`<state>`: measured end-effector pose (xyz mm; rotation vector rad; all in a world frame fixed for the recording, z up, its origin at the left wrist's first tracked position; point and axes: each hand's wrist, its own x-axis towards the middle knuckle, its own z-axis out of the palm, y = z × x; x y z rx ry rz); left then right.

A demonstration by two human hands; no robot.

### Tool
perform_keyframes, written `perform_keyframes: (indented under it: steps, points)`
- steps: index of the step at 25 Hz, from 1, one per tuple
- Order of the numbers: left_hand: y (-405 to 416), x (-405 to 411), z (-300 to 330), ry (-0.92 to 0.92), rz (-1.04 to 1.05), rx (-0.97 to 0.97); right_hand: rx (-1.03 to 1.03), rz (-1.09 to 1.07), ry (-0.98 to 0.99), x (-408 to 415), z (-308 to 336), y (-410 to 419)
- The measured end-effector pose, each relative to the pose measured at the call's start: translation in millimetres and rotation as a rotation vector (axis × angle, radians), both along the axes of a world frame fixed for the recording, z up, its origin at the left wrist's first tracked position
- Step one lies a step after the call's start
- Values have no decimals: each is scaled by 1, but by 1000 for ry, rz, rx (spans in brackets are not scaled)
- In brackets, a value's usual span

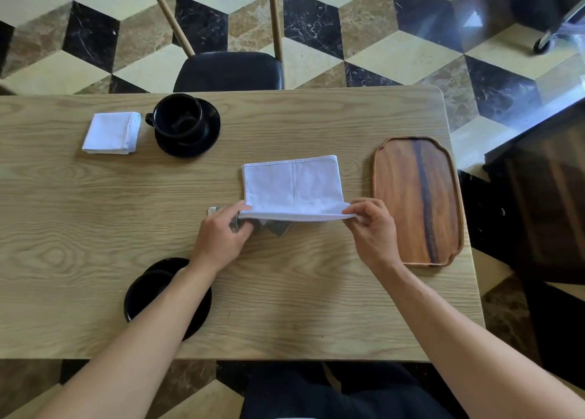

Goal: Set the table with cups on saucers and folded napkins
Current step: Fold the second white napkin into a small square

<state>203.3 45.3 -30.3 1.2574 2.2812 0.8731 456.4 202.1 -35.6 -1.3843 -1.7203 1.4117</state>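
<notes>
A white napkin [292, 184] lies half-folded in the middle of the wooden table [95, 212]. My left hand [221, 235] pinches its near left corner and my right hand [372, 228] pinches its near right corner, and that near edge is lifted off the table. At the far left a black cup [179, 117] stands on a black saucer [209, 136], with a folded white napkin [112, 132] beside it. A second black cup and saucer [148, 288] sit at the near left, partly hidden by my left forearm.
An empty wooden tray [418, 200] lies at the table's right end, close to my right hand. A chair with a black seat [228, 70] stands at the far side. Dark furniture [544, 197] is beyond the right edge.
</notes>
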Motion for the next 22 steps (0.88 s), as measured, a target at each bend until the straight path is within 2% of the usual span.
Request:
perform_keyframes:
  steps: [3,6,8,10,14,22]
  points:
    - [15,-4,-5,-174,173,11,-39,40,11,-15,-4,18]
    - [21,-6,-11,-237,214,14,-122,115,-33,-23,-11,30]
    - [24,-8,-14,-249,232,13,-108,124,-138,-29,-16,37]
    - [30,-11,-14,-248,260,-3,-85,150,-242,-33,-19,44]
    - [49,-21,-19,-252,348,-68,-65,129,-317,-43,-17,57]
    - [81,-32,-31,-92,326,-236,-32,92,-544,-71,-18,68]
